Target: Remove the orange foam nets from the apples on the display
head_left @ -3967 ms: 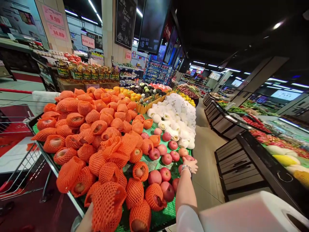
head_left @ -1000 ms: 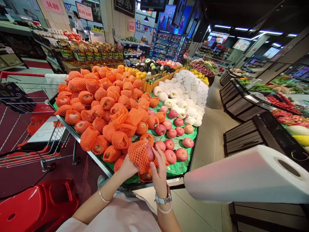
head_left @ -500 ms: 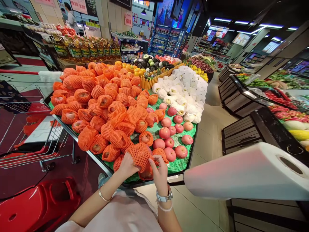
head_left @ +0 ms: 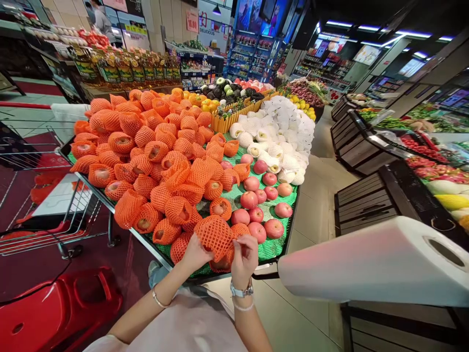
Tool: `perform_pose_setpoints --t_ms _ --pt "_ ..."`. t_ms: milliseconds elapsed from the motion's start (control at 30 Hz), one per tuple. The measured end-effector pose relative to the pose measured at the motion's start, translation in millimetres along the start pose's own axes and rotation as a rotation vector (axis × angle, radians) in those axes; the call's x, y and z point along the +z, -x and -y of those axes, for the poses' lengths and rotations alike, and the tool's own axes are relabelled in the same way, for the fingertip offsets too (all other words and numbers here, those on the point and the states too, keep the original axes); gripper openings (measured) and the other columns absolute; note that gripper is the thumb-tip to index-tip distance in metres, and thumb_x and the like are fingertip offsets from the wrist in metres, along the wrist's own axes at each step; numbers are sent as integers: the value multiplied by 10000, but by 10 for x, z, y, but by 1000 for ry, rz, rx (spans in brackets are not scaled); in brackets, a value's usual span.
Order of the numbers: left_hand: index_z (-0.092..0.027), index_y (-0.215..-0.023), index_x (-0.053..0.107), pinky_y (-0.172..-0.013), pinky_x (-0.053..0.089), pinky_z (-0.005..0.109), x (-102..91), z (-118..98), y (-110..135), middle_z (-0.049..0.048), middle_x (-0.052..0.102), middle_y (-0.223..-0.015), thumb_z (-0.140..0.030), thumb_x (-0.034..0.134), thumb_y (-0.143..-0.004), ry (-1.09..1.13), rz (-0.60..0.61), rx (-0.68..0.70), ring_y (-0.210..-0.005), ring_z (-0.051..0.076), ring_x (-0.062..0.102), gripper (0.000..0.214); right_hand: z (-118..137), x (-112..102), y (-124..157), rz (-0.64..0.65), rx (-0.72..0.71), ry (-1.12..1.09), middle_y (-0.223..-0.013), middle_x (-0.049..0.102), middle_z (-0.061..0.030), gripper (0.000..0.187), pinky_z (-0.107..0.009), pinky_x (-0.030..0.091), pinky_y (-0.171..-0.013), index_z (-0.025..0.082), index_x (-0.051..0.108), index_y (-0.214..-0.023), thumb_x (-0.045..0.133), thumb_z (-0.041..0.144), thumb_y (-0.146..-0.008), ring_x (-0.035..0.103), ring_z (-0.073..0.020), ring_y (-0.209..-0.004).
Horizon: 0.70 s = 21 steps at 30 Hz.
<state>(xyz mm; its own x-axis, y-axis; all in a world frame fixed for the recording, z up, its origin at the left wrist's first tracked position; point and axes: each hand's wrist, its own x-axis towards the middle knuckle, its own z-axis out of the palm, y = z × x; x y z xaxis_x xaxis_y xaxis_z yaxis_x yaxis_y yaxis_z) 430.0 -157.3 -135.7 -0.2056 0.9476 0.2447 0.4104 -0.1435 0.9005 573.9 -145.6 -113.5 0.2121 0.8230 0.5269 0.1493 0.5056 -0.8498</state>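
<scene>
My left hand [head_left: 199, 253] is wrapped round the left side of an orange foam net sleeve [head_left: 214, 236], rounded out by a fruit inside, probably an apple. It is held above the front edge of the display. Just right of the sleeve, my right hand [head_left: 245, 259] has its fingers curled in and the thumb against them. Whether they pinch the sleeve's edge cannot be made out. Netted fruits [head_left: 178, 210] are heaped behind and to the left. Bare red apples [head_left: 257, 232] lie on the green mat [head_left: 270, 250] beyond my right hand.
A large plastic bag roll [head_left: 366, 264] juts in at the right. A shopping cart [head_left: 91, 215] stands left of the display, with a red stool [head_left: 62, 308] at lower left. White-netted fruits [head_left: 273, 146] are piled at the back right. A person [head_left: 102, 22] is far behind.
My right hand has shifted slightly right and its fingers have curled in more. The netted fruit in my left hand has turned a little, its mesh now stretched toward me. The view has shifted slightly.
</scene>
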Motion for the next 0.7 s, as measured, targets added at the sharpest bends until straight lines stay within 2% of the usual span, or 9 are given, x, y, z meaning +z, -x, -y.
perform_pose_setpoints --t_ms 67,133,233,300,367,467,533,600,700 --pt "-174 -983 663 -983 491 532 29 -12 27 117 732 -1072 -111 708 -529 39 -9 -40 -1041 319 668 460 -24 28 9 -55 -39 46 -857 567 -25 24 -339 491 -745 225 580 -895 566 219 -914 569 -168 -821" --pt "-162 -993 643 -959 509 495 44 -44 26 126 729 -1071 -130 717 -529 151 -39 -144 -1033 310 673 471 -38 41 8 -64 30 17 -907 574 -34 82 -337 502 -740 225 565 -976 590 243 -900 577 -163 -816" --pt "-177 -948 618 -955 504 456 33 -99 -32 127 729 -1070 -201 737 -526 401 -147 -372 -1070 313 662 439 -64 32 6 67 208 -137 -942 590 -24 334 -320 515 -725 235 503 -1127 666 277 -838 581 -146 -765" --pt "-192 -928 601 -964 492 447 12 -114 -85 126 725 -1076 -241 727 -533 491 -204 -450 -1092 314 653 418 -100 10 12 201 277 -184 -927 599 -11 418 -331 515 -774 240 506 -1135 723 290 -782 595 -159 -805" --pt "-200 -930 590 -985 475 444 -6 -105 -127 122 719 -1090 -254 722 -527 516 -227 -463 -1108 313 645 427 -148 -17 9 300 286 -141 -957 605 -18 373 -360 493 -869 234 560 -1043 764 294 -737 599 -192 -925" --pt "-210 -930 579 -1005 459 447 -4 -75 -141 122 701 -1130 -268 721 -527 572 -254 -500 -1143 314 621 431 -217 -59 -56 366 252 -25 -1026 601 -37 321 -389 452 -940 228 603 -941 802 271 -693 570 -224 -1020" --pt "-213 -941 574 -991 468 453 11 -63 -122 125 692 -1148 -307 699 -566 611 -265 -527 -1158 312 610 406 -246 -97 -141 418 219 17 -967 614 -28 248 -390 442 -926 230 621 -902 784 253 -717 568 -220 -970" --pt "-215 -966 582 -981 476 447 25 -62 -94 120 691 -1156 -350 690 -600 672 -249 -550 -1167 304 604 405 -262 -144 -235 462 181 13 -869 623 -11 97 -377 440 -888 232 634 -829 719 245 -783 566 -203 -881" --pt "-220 -1029 607 -1000 464 432 28 -70 -58 105 689 -1183 -391 733 -600 830 -166 -587 -1193 301 590 479 -276 -184 -314 430 195 -51 -818 628 -8 62 -359 448 -853 225 644 -760 664 241 -817 568 -192 -838"
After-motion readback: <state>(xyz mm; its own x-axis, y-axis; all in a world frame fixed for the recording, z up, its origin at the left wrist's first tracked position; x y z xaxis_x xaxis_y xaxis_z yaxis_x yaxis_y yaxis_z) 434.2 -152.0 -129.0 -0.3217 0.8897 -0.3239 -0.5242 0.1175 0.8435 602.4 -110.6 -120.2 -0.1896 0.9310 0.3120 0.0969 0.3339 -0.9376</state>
